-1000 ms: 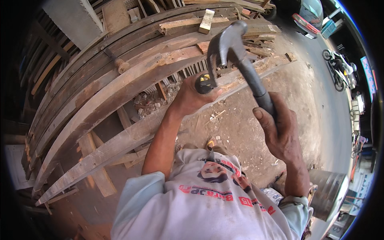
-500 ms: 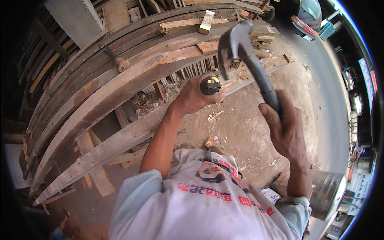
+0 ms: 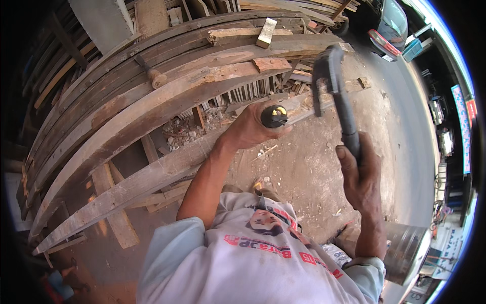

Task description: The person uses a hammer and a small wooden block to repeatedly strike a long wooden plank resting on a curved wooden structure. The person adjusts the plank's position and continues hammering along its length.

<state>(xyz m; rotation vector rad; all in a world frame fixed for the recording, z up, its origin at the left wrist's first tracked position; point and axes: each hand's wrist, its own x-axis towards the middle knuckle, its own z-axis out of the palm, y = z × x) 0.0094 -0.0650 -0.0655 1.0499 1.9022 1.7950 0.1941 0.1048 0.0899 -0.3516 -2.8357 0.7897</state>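
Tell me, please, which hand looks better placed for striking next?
Probably the right hand: it grips the dark metal claw hammer in mid-air. The left hand is occupied, wrapped around a round-topped black-and-yellow object.

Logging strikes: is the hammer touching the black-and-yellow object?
Apart: the head view shows a clear gap, background showing, between the hammer and the black-and-yellow object.

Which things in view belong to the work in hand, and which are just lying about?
In use:
hammer, in the right hand
black-and-yellow handle, in the left hand; its far end is hidden

Lying about:
wood block
wooden-handled tool
rubble
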